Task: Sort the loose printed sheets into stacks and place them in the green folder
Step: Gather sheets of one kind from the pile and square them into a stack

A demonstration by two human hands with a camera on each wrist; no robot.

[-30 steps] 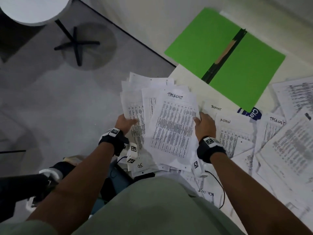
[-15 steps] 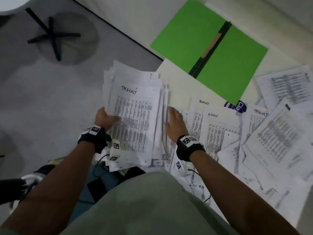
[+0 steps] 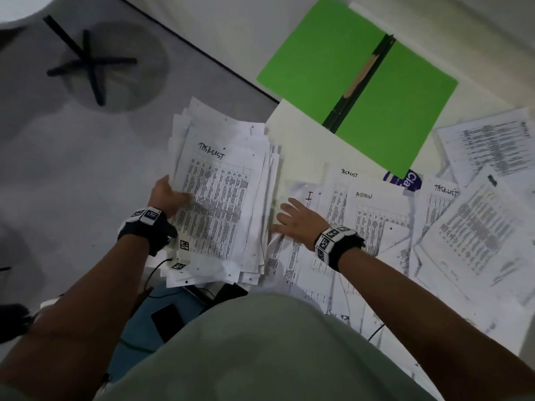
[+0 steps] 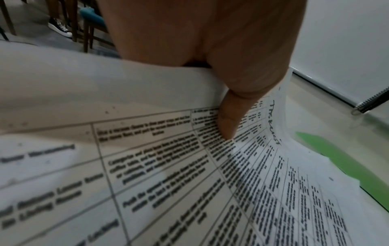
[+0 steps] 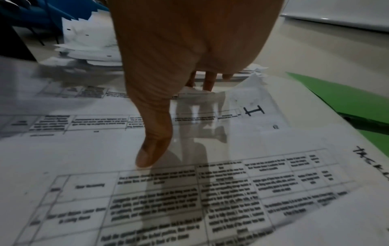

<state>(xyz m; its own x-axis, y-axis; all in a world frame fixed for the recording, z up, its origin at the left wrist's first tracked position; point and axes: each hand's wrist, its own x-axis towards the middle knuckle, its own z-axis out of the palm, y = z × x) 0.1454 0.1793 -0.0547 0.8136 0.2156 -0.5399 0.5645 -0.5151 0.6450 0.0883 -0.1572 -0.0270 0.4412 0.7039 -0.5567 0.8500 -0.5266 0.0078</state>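
My left hand point(image 3: 166, 196) grips a thick stack of printed sheets point(image 3: 223, 204) by its left edge, thumb on the top page headed "TASKLIST"; the stack point(image 4: 189, 174) hangs past the table's left edge. In the left wrist view the thumb point(image 4: 229, 119) presses on the top page. My right hand point(image 3: 292, 221) is open, fingers spread over loose sheets point(image 3: 376, 218) on the table, just right of the stack. In the right wrist view its fingertips point(image 5: 147, 159) hover at a sheet marked "I" point(image 5: 252, 111). The green folder point(image 3: 362, 79) lies open at the back, nothing in it.
More loose printed sheets point(image 3: 477, 235) cover the white table point(image 3: 301, 134) to the right, one headed "ADMIN" point(image 3: 364, 195). A blue-and-white packet point(image 3: 405, 180) peeks from under the folder. Grey floor and a black stool base point(image 3: 92, 65) lie left.
The right hand has let go of the stack and moved right onto the loose sheets. The left hand alone now holds the stack, which shifted left off the table edge.
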